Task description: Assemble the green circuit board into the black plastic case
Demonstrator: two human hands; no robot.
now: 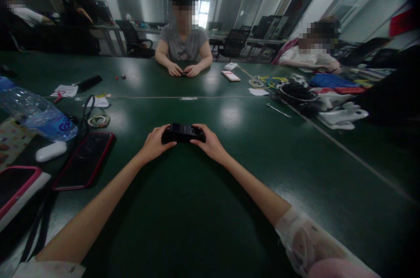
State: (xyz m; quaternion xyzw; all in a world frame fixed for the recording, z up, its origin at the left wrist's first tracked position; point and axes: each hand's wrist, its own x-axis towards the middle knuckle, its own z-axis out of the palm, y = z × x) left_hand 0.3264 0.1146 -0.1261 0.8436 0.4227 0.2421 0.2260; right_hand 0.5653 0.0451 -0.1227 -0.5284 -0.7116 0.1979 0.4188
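Observation:
A small black device (183, 132) with a little screen and a row of buttons lies across the middle of the green table (203, 190). My left hand (156, 143) grips its left end, thumb at the near side and fingers behind. At its right end my right hand (210, 143) holds it in the same way. The device's underside is hidden, so I cannot tell whether it touches the table.
On the left are a bottle (39, 112), a white case (51, 151), a red-edged phone (85, 160) and a pink-edged phone (16, 184). A wrench (278, 110), cables (297, 92) and white gloves (343, 115) lie right. A person (184, 44) sits opposite.

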